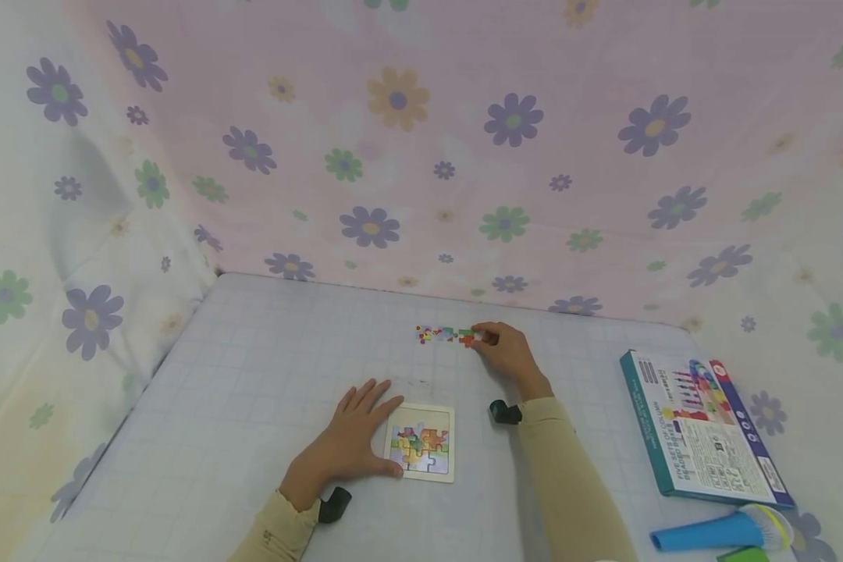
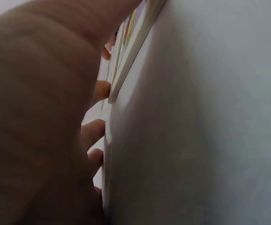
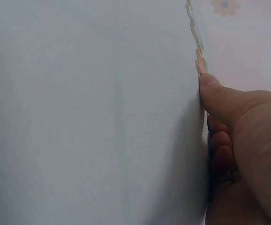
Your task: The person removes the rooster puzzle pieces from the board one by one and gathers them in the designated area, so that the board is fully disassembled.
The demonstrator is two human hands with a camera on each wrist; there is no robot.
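Left hand (image 1: 349, 439), fingers spread, touches square pale-wood puzzle tray (image 1: 452, 449); beyond it, right hand (image 1: 509, 355) pinches flat red-green jigsaw piece (image 1: 466, 338), likely light, stiff, best held by edges.

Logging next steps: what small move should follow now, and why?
I'd probably have the right hand lift the end puzzle piece toward the tray. Thumb and fingers already pinch that piece, it sits at the near-hand end of the row, the tray's far part looks bare, and the left hand lies spread beside the tray.
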